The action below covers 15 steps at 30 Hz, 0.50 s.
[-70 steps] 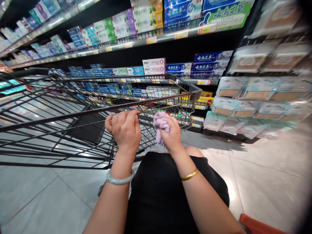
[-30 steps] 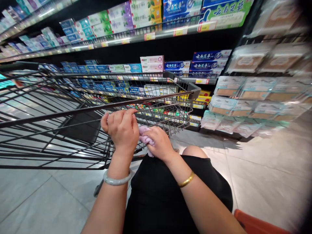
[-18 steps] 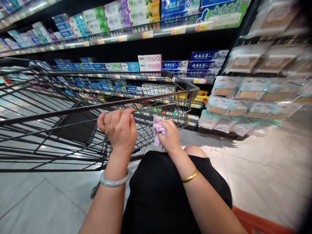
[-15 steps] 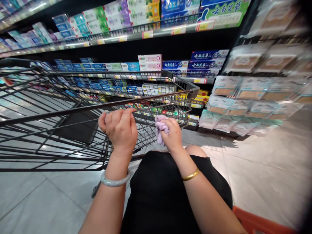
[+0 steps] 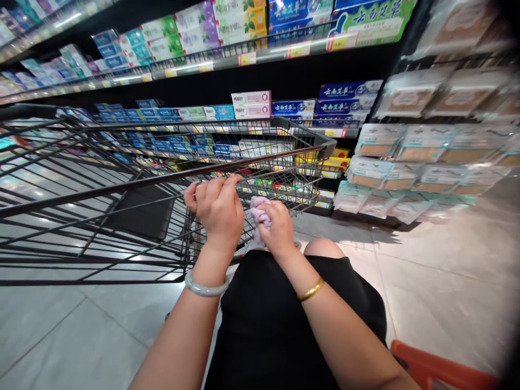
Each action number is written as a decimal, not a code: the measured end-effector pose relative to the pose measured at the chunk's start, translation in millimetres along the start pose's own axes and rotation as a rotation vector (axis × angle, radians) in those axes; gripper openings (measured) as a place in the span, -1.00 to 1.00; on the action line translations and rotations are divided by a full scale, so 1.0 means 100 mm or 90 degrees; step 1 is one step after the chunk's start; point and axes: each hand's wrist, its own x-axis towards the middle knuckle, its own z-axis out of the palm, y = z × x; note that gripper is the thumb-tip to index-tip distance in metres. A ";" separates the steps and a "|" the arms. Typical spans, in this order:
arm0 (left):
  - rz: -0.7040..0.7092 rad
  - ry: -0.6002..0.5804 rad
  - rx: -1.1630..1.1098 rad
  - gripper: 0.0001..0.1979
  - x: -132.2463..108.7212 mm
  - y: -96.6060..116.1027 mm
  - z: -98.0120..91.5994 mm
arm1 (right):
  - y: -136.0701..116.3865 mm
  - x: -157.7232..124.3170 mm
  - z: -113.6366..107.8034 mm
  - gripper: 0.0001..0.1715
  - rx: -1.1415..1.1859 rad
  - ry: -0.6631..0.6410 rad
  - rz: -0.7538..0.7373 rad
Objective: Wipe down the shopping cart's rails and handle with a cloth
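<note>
A black wire shopping cart (image 5: 158, 181) stands across the left and middle of the view. My left hand (image 5: 217, 208), with a pale bangle at its wrist, has its fingers curled over a wire on the cart's near side, just below the thick top rail. Close to its right, my right hand (image 5: 278, 225) is closed around a bunched lilac cloth (image 5: 260, 214). The cloth is near the cart's wires; whether it touches them I cannot tell. My right wrist wears a gold bangle.
Behind the cart, shelves (image 5: 227, 64) hold toothpaste boxes (image 5: 345, 100). Packaged goods (image 5: 422, 143) hang at the right. An orange plastic object (image 5: 439, 365) sits at the lower right, on the grey tiled floor (image 5: 439, 271). My knees, under black fabric, are close to the cart.
My left hand has shifted right along the cart's side. My right hand, with the lilac cloth, has moved slightly left, so the hands are closer together. The cart appears shifted slightly right.
</note>
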 end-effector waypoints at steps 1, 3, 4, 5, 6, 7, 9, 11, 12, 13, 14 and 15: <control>0.007 -0.003 -0.001 -0.68 0.00 0.02 0.01 | 0.06 0.04 -0.04 -0.58 0.006 0.033 0.017; 0.026 -0.014 -0.006 -0.66 0.00 0.04 0.02 | 0.16 0.10 -0.11 -0.61 0.020 0.098 0.061; 0.039 -0.022 -0.009 -0.65 0.01 0.05 0.02 | 0.19 0.11 -0.13 -0.62 0.026 0.116 0.081; 0.055 -0.032 -0.014 -0.64 0.01 0.05 0.01 | 0.19 0.11 -0.14 -0.63 0.028 0.117 0.094; 0.073 -0.042 -0.022 -0.63 0.01 0.04 -0.01 | 0.17 0.10 -0.13 -0.63 0.030 0.102 0.098; 0.095 -0.050 -0.034 -0.62 0.00 0.03 -0.03 | 0.15 0.08 -0.11 -0.62 0.029 0.074 0.092; 0.145 -0.054 -0.062 -0.63 -0.01 -0.02 -0.11 | 0.08 0.03 -0.05 -0.60 0.021 0.001 0.060; 0.189 -0.049 -0.091 -0.64 -0.06 -0.10 -0.22 | 0.05 0.00 -0.02 -0.58 0.006 -0.044 0.034; 0.198 -0.047 -0.102 -0.63 -0.10 -0.15 -0.28 | 0.07 0.01 -0.02 -0.58 -0.001 -0.043 0.035; 0.202 -0.039 -0.113 -0.63 -0.15 -0.20 -0.35 | 0.09 0.02 -0.02 -0.59 -0.003 -0.027 0.047; 0.186 -0.031 -0.117 -0.63 -0.20 -0.25 -0.41 | 0.12 0.04 -0.03 -0.60 0.000 0.002 0.069; 0.170 -0.024 -0.113 -0.64 -0.26 -0.31 -0.47 | 0.14 0.06 -0.04 -0.61 0.006 0.034 0.094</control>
